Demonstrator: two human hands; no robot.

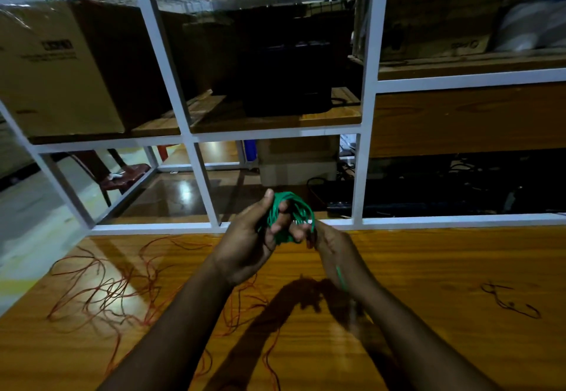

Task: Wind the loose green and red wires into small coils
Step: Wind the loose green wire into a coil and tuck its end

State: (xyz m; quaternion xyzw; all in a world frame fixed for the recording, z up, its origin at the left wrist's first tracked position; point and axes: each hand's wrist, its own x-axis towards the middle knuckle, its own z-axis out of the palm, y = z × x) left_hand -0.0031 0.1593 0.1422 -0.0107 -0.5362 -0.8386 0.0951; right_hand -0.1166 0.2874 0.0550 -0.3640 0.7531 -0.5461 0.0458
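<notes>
A green wire coil (280, 211) is bunched around the fingers of my left hand (251, 243), held above the wooden table's far edge. My right hand (332, 248) pinches the wire's free strand close to the coil; a short green tail (341, 277) runs down along its wrist. The red wire (104, 286) lies loose and tangled on the table to the left and under my forearms. A small dark red wire piece (510, 301) lies apart at the right.
The wooden table (444, 268) ends at a white metal shelf frame (364, 115). A cardboard box (55, 66) and a dark box (288, 75) sit on its shelves. A red chair (122, 176) stands on the floor beyond.
</notes>
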